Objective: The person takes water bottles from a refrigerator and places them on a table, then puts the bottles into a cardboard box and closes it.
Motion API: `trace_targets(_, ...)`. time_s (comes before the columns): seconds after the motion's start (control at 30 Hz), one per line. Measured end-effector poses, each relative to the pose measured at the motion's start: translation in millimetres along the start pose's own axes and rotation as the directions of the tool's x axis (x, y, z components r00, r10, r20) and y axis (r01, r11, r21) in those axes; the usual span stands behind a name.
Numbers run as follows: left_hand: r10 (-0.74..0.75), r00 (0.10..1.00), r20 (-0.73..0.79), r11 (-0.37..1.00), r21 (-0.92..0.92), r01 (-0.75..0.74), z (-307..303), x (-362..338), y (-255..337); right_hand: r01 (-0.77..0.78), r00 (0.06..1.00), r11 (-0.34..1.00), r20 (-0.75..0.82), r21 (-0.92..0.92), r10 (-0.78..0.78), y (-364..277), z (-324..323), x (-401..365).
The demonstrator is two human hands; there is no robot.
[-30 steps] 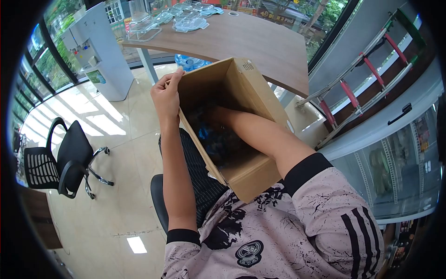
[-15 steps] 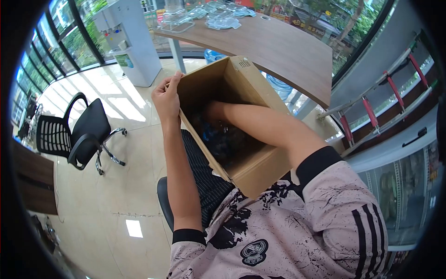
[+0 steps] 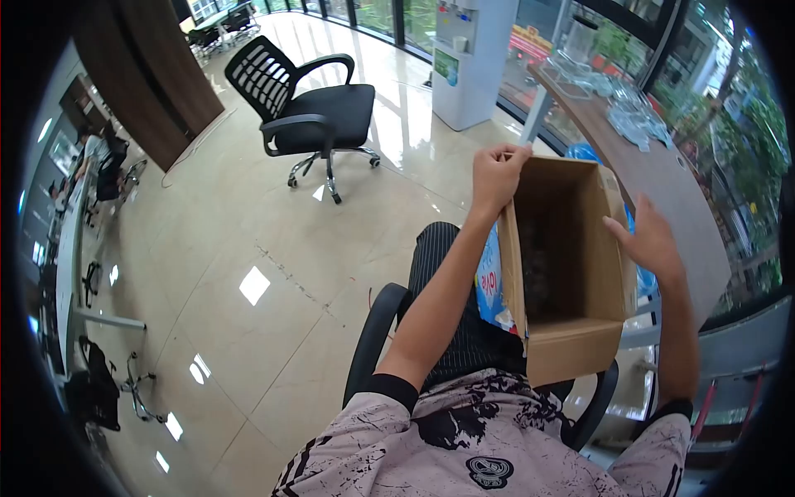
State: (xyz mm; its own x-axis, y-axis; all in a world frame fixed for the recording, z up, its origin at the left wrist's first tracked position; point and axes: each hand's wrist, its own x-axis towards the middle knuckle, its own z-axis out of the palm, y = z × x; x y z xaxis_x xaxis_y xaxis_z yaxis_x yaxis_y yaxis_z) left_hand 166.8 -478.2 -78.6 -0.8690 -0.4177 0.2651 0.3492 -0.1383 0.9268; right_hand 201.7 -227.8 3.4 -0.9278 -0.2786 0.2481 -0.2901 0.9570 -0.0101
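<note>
An open cardboard box [image 3: 571, 352] rests on my lap, its opening facing up toward me. On its left side is a blue and white printed face [image 3: 489, 277]. My left hand [image 3: 501, 178] grips the box's upper left edge, fingers closed over the rim. My right hand [image 3: 650, 236] is beside the box's right edge, thumb and fingers spread, with nothing visible in it. Inside the box it is dark, and its contents are too dim to make out.
A black office chair [image 3: 327, 116] stands ahead to the left, near a white water dispenser [image 3: 472, 66]. A wooden table [image 3: 700, 203] with clear plastic items [image 3: 633, 116] is on the right. Desks and people are at the far left.
The view has turned left. My right hand has come out of the box and opened beside its right edge. My left hand still holds the rim.
</note>
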Motion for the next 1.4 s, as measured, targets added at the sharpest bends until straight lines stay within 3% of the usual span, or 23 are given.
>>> trace_targets(0.07,-0.006,1.000,0.009,1.000,0.008,0.006,-2,1,-2,-0.176,0.939,0.960,0.330,0.217,0.097,-5,-3,-2)
trace_targets(0.1,0.005,1.000,-0.001,1.000,0.012,-0.005,-1,1,-4,-0.162,0.942,0.961,0.324,0.224,0.084,-6,0,-6)
trace_targets(0.17,0.008,1.000,0.004,1.000,-0.027,-0.008,-1,1,-4,0.128,0.928,0.979,0.328,0.158,-0.175,-9,10,-16)
trace_targets(0.4,-0.020,0.999,0.043,1.000,-0.012,0.021,-5,0,-14,0.022,0.953,0.991,0.296,0.135,-0.062,1,28,-19)
trace_targets(0.5,0.071,0.997,0.009,0.997,-0.007,-0.071,-2,-18,-21,-0.044,0.949,0.981,0.314,0.190,-0.018,13,34,-23)
trace_targets(0.57,0.022,0.999,0.031,0.999,0.037,-0.023,-4,-40,-15,-0.071,0.953,0.965,0.304,0.251,-0.010,18,36,-26)
trace_targets(0.63,0.203,0.979,-0.019,0.906,0.384,-0.180,-7,-54,-29,-0.053,0.948,0.964,0.317,0.260,-0.033,18,31,-26)
trace_targets(0.67,0.204,0.979,-0.018,0.905,0.384,-0.182,-8,-64,-16,-0.037,0.941,0.963,0.333,0.268,-0.057,17,27,-26)
trace_targets(0.73,0.434,0.887,0.159,0.485,0.788,-0.379,-12,-84,21,-0.011,0.939,0.978,0.339,0.209,-0.062,16,21,-25)
trace_targets(0.77,0.430,0.889,0.160,0.487,0.788,-0.377,-14,-88,37,0.017,0.935,0.989,0.349,0.150,-0.069,15,20,-24)
trace_targets(0.8,0.182,0.953,0.243,0.491,0.817,-0.302,-16,-92,52,0.012,0.933,0.989,0.355,0.150,-0.065,13,18,-23)
trace_targets(0.83,-0.074,0.950,0.304,0.474,0.849,-0.234,-17,-93,64,0.006,0.924,0.994,0.379,0.112,-0.048,10,16,-19)
trace_targets(0.87,-0.073,0.949,0.305,0.475,0.848,-0.236,-18,-92,73,0.003,0.916,0.997,0.401,0.071,-0.031,9,13,-15)
trace_targets(0.93,-0.310,0.863,0.399,0.323,0.898,-0.299,-17,-84,84,0.010,0.918,0.996,0.394,0.085,-0.043,14,19,-5)
trace_targets(1.03,-0.290,0.823,0.489,0.340,0.856,-0.389,-11,-69,67,0.030,0.919,0.994,0.387,0.110,-0.070,27,37,17)
trace_targets(1.1,-0.302,0.828,0.472,0.341,0.865,-0.369,-6,-49,54,0.040,0.915,0.993,0.395,0.115,-0.082,30,42,33)
trace_targets(1.2,-0.340,0.825,0.451,0.343,0.877,-0.338,1,-12,43,-0.116,0.804,0.980,0.595,0.162,-0.004,20,35,66)
trace_targets(1.4,-0.392,0.790,0.471,0.367,0.868,-0.335,13,56,6,-0.260,0.691,0.944,0.722,0.205,0.033,39,77,138)
